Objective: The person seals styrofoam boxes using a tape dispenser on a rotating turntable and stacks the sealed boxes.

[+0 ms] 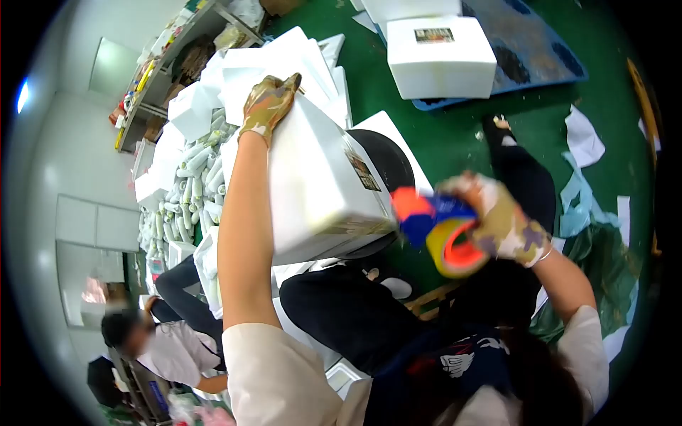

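Observation:
A white foam box (305, 177) with a dark printed label (362, 167) stands tilted in front of me. It rests over a round black stool or tub (387, 157). Gloved in camouflage, my left hand (270, 106) is closed over the box's top edge. My right hand (497, 216), in a matching glove and slightly blurred, grips a tape dispenser (430, 220) in blue and orange. A roll of yellowish tape (458, 248) sits on the dispenser, close to the right side of the box. Its contents are hidden.
Several vegetables in pale wrapping (188, 181) are heaped behind the box, with foam pieces (273, 64) around them. Another labelled foam box (440, 57) stands on a blue pallet (529, 46). A co-worker (174, 344) sits at lower left. Plastic sheeting (593, 263) lies at right.

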`<state>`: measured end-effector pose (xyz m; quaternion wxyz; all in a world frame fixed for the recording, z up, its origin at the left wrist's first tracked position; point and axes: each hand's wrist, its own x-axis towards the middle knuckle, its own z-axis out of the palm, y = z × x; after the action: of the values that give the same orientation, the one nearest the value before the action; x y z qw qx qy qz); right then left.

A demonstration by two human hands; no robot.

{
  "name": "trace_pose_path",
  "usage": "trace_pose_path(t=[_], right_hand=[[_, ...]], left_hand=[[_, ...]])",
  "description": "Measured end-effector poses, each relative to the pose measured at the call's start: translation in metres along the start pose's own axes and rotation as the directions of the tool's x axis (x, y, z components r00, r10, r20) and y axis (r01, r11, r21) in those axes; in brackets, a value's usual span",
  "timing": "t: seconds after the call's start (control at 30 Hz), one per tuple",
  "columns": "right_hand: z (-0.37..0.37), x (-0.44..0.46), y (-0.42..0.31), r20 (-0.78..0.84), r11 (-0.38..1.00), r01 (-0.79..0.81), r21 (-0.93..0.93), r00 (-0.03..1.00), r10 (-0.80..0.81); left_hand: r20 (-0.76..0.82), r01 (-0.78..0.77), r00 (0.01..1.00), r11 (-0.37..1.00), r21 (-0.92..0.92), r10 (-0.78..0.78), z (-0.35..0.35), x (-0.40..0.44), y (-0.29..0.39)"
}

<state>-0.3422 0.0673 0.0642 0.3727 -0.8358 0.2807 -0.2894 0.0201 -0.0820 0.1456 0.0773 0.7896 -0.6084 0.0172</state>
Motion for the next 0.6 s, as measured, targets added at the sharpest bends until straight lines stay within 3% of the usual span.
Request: trace_pose_path(t=[0.03, 0.07, 0.1, 0.17, 0.2, 0.23, 0.27, 0.33, 0.37, 0.43, 0.47, 0.5, 0.53, 0.6], right_hand=[[-0.014, 0.019, -0.016, -0.147, 0.993, 0.055, -0.101, 0.987, -0.069], [-0.021, 0.045, -0.024, -0.225, 0.977, 0.108, -0.184, 0.963, -0.149], [-0.026, 0.073, -0.033, -0.292, 0.953, 0.157, -0.26, 0.928, -0.232], [-0.027, 0.125, -0.042, -0.305, 0.887, 0.255, -0.386, 0.872, -0.383], [-0.026, 0.142, -0.046, -0.24, 0.843, 0.244, -0.48, 0.888, -0.393], [-0.023, 0.157, -0.036, -0.18, 0.809, 0.266, -0.525, 0.893, -0.411], [-0.019, 0.164, -0.031, -0.119, 0.771, 0.258, -0.582, 0.911, -0.395], [-0.009, 0.168, -0.014, -0.002, 0.69, 0.267, -0.672, 0.932, -0.362], [-0.004, 0.169, 0.003, 0.008, 0.736, 0.291, -0.611, 0.932, -0.362], [0.015, 0.171, 0.025, -0.041, 0.798, 0.293, -0.526, 0.929, -0.368], [0.026, 0.175, 0.038, -0.031, 0.788, 0.304, -0.535, 0.925, -0.378], [0.039, 0.177, 0.05, -0.136, 0.857, 0.283, -0.431, 0.918, -0.372], [0.047, 0.177, 0.053, -0.243, 0.913, 0.264, -0.312, 0.907, -0.345], [0.041, 0.183, 0.038, -0.262, 0.933, 0.236, -0.27, 0.915, -0.307]], left_hand=[[-0.025, 0.016, 1.0, 1.0, -0.017, -0.017, -0.013, -0.008, -0.013], [-0.068, -0.077, 0.996, 0.92, -0.384, 0.055, -0.027, -0.026, -0.027], [-0.141, -0.176, 0.984, 0.707, -0.685, 0.109, -0.037, -0.047, -0.045], [-0.323, -0.181, 0.946, 0.832, -0.524, 0.003, -0.055, -0.088, -0.103], [-0.265, -0.128, 0.959, 0.677, -0.724, -0.102, -0.065, -0.132, -0.113], [-0.447, -0.441, 0.891, 0.387, -0.81, 0.079, -0.042, -0.165, -0.154], [-0.47, -0.455, 0.881, 0.384, -0.804, 0.058, -0.013, -0.207, -0.183], [-0.282, -0.239, 0.957, 0.74, -0.629, 0.07, 0.028, -0.276, -0.19], [-0.308, -0.25, 0.95, 0.734, -0.632, 0.058, 0.05, -0.297, -0.18], [-0.203, -0.132, 0.968, 0.391, -0.911, -0.146, 0.092, -0.309, -0.132], [-0.202, -0.133, 0.926, 0.224, -0.965, -0.318, 0.099, -0.299, -0.108], [-0.29, -0.19, 0.87, 0.271, -0.944, -0.399, 0.105, -0.288, -0.097], [-0.426, -0.251, 0.792, 0.403, -0.88, -0.438, 0.11, -0.28, -0.094], [-0.634, -0.296, 0.676, 0.651, -0.699, -0.375, 0.103, -0.263, -0.102]])
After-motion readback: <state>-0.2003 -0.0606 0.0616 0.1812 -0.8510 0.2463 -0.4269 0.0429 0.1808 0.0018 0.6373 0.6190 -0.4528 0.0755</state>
